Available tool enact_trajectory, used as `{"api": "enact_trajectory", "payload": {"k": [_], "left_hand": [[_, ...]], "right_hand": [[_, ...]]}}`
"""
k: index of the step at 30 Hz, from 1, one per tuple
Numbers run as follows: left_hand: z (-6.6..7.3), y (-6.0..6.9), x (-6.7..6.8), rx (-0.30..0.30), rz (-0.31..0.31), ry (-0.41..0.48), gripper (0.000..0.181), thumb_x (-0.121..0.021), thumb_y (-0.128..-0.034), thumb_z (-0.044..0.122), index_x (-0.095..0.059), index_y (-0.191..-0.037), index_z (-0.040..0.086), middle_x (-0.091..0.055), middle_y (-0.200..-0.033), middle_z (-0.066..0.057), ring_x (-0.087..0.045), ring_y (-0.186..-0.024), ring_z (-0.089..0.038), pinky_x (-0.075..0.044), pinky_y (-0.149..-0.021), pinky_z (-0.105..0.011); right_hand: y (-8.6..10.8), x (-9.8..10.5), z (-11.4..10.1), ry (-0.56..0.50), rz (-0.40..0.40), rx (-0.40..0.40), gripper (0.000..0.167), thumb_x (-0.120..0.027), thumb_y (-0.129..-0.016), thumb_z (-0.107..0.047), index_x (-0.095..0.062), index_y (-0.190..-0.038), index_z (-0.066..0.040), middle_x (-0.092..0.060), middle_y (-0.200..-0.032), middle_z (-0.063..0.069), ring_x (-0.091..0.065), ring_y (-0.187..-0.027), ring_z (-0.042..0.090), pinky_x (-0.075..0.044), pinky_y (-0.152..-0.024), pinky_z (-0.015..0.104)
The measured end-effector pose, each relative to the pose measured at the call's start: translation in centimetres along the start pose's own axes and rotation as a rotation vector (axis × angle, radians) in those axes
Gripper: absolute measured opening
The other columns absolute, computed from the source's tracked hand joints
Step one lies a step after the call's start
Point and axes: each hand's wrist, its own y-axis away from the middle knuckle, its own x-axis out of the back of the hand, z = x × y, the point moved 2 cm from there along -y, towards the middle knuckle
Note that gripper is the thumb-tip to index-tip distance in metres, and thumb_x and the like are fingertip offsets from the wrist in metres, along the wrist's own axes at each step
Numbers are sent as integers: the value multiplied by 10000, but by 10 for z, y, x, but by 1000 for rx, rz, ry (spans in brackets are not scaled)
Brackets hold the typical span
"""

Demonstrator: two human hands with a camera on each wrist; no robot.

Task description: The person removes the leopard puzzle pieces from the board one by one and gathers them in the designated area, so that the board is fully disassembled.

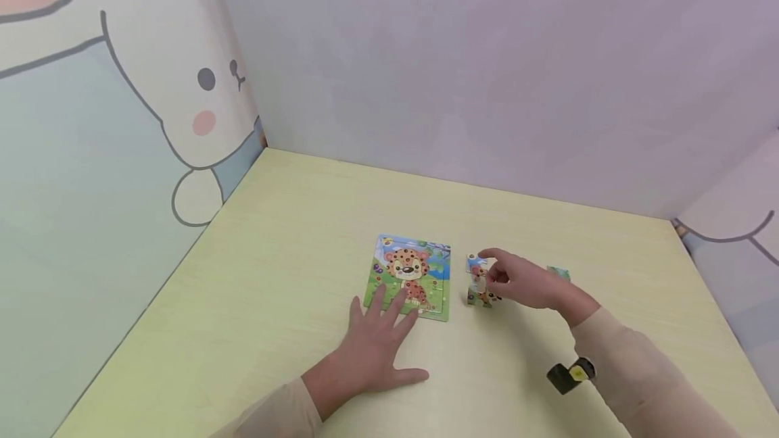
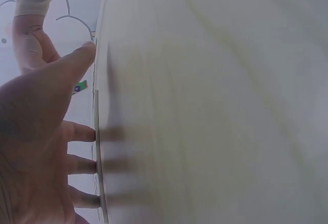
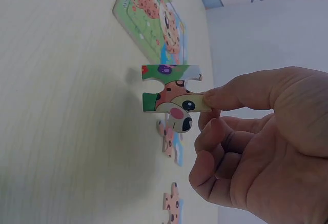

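Note:
A puzzle piece [image 3: 177, 98] with a leopard's eye and nose is pinched between the thumb and fingers of my right hand [image 3: 266, 131], held above the table. In the head view that hand [image 1: 526, 280] is just right of the puzzle board [image 1: 446, 289], over other pieces [image 1: 477, 263]. My left hand [image 1: 371, 347] lies spread at the board's lower left, its fingertips on the board's lower edge. The board bears a leopard picture. From the left wrist my hand [image 2: 41, 126] shows with straight fingers touching the board's edge [image 2: 100, 167].
Another puzzle piece [image 1: 558, 272] lies behind the right wrist. Further pieces [image 3: 173, 203] show on the table in the right wrist view. A pale wall [image 1: 462, 73] stands behind the table, and a wall with a cartoon figure [image 1: 176, 86] at the left.

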Motion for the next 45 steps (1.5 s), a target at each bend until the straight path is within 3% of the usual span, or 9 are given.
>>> {"api": "enact_trajectory", "payload": {"k": [5, 9, 13, 18, 26, 33, 38, 41, 45], "left_hand": [[-1, 0, -1, 4, -8, 10, 932, -551, -862, 851, -467, -1579, 263, -319, -1715, -86, -267, -1575, -460, -345, -1087, -784], [0, -1, -1, 3, -10, 11, 934, -552, -861, 851, -464, -1581, 262, -317, -1716, -84, -266, -1575, -458, -342, -1091, -784], [0, -1, -1, 4, -4, 1, 934, -549, -860, 855, -467, -1578, 264, -321, -1713, -82, -273, -1572, -456, -346, -1091, -780], [0, -2, -1, 8, -5, -22, 932, -541, -858, 862, -466, -1578, 273, -325, -1708, -77, -284, -1566, -455, -348, -1096, -773], [0, -3, 1, 16, -27, -23, 936, -543, -857, 862, -461, -1582, 276, -320, -1709, -80, -285, -1564, -461, -337, -1104, -773], [2, -2, 5, -2, -22, -28, 932, -543, -864, 856, -467, -1578, 262, -333, -1701, -89, -301, -1554, -468, -359, -1089, -770], [4, -1, 7, -12, -20, -30, 935, -550, -860, 855, -473, -1572, 254, -334, -1701, -89, -304, -1554, -463, -368, -1089, -762], [5, 0, 7, -16, -17, -32, 935, -545, -861, 858, -478, -1568, 250, -338, -1699, -89, -310, -1552, -464, -373, -1088, -757], [6, 0, 7, -20, -15, -29, 931, -541, -866, 856, -481, -1566, 245, -342, -1699, -92, -314, -1551, -464, -378, -1084, -753]], "right_hand": [[-6, -8, 10, -4, 0, -29, 604, -610, -1013, -82, -346, -1535, 71, -632, -965, 64, -546, -845, 189, -455, -720, 344], [-7, -8, 12, 4, 21, -38, 616, -619, -1010, -98, -344, -1533, 75, -648, -1065, 107, -581, -894, 200, -483, -749, 353], [-6, -4, 11, 19, 61, -28, 609, -607, -1007, -80, -342, -1533, 76, -639, -1142, 157, -588, -905, 209, -494, -754, 359], [-9, -5, 8, 49, 107, 5, 579, -593, -1015, -59, -359, -1527, 76, -633, -1112, 141, -545, -850, 185, -467, -710, 329], [-26, -14, -12, 78, 166, 41, 583, -628, -1008, -79, -402, -1534, 35, -653, -1128, 123, -561, -847, 184, -481, -718, 326], [-47, -34, -36, 76, 136, 61, 644, -646, -1004, -82, -369, -1584, -29, -646, -1293, 158, -567, -850, 183, -498, -684, 334], [-60, -49, -47, 126, 139, 92, 669, -690, -992, -90, -386, -1586, -42, -656, -1308, 124, -649, -954, 200, -556, -795, 359], [-66, -56, -51, 156, 145, 95, 693, -709, -979, -96, -386, -1590, -47, -649, -1336, 122, -672, -1102, 264, -573, -918, 433], [-72, -64, -52, 192, 156, 103, 709, -716, -978, -104, -373, -1595, -41, -618, -1408, 142, -596, -1322, 317, -500, -1101, 511]]}}
